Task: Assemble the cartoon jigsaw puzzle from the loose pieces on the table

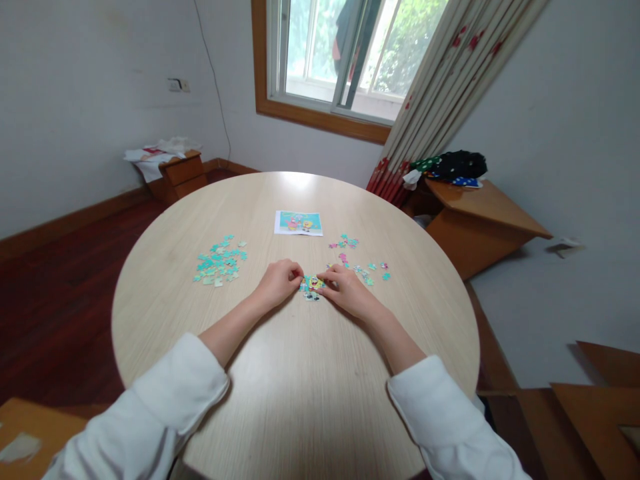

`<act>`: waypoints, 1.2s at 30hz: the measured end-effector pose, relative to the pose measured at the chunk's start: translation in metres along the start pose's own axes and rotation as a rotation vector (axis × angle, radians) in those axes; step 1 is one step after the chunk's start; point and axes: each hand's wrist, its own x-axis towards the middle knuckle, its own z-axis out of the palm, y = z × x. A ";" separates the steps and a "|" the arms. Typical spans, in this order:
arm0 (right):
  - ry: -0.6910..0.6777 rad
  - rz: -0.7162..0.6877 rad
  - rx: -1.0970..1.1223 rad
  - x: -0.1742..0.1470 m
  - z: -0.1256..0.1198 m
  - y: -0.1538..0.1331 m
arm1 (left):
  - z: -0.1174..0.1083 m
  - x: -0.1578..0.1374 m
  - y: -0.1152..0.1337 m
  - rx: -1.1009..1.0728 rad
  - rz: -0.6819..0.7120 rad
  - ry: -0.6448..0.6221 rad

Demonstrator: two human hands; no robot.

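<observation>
A small joined patch of jigsaw puzzle (313, 285), with a yellow cartoon figure on it, lies on the round wooden table (300, 400). At its left edge is my left hand (281, 283), fingers curled and pinched at the patch's side. My right hand (346, 288) touches the opposite edge, thumb and fingertips closed on the puzzle there. Whether either hand has a single loose piece in its fingertips is too small to tell. Just beyond my right hand lie loose puzzle pieces (370, 269), partly hidden by it.
A heap of mostly turquoise puzzle pieces (220, 262) lies to the left. Ahead is a printed reference picture (299, 223). More pink and teal pieces (345, 241) lie at the right. Wooden cabinets (480, 220) stand past the table's right edge, below a curtain (450, 87).
</observation>
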 end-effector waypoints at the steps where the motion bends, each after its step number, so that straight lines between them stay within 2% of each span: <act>1: 0.000 -0.001 0.000 0.000 0.000 0.000 | 0.000 0.000 0.000 0.013 0.005 0.000; 17: 0.002 -0.018 -0.007 -0.001 -0.001 0.001 | -0.001 0.000 -0.002 0.046 0.048 -0.005; 21: 0.023 -0.011 0.001 -0.001 -0.002 0.000 | -0.002 0.001 -0.002 -0.017 -0.005 0.028; 25: 0.098 0.021 0.011 0.000 -0.003 0.007 | -0.005 0.001 -0.002 -0.046 -0.034 0.052; 32: 0.326 0.127 -0.028 0.002 -0.009 0.033 | -0.005 0.002 -0.002 -0.017 -0.015 0.019; 36: 0.354 0.208 -0.061 0.002 -0.013 0.046 | -0.007 0.002 -0.001 0.008 -0.030 -0.016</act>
